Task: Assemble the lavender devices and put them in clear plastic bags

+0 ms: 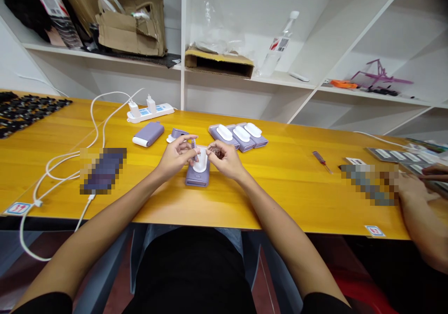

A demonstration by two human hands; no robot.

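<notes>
In front of me on the table stands a purple block-shaped device (198, 176) with a white oval piece (200, 163) on top. My left hand (179, 154), just above its left side, pinches a small flat purplish piece (193, 150) between thumb and fingers. On the other side, my right hand (227, 160) is closed at the fingertips by the white piece's edge; what it grips, if anything, is too small to make out. Behind my left hand lies a purple and white part (178, 135), partly covered. Another purple device (149, 134) with a white end rests further left.
Several purple devices with white ovals (240, 136) sit behind my right hand. A screwdriver (322, 161) lies to the right. White cables (49, 174) run on the left to a power strip (150, 112). At far right a co-worker's hands (413, 185) are near trays (402, 157).
</notes>
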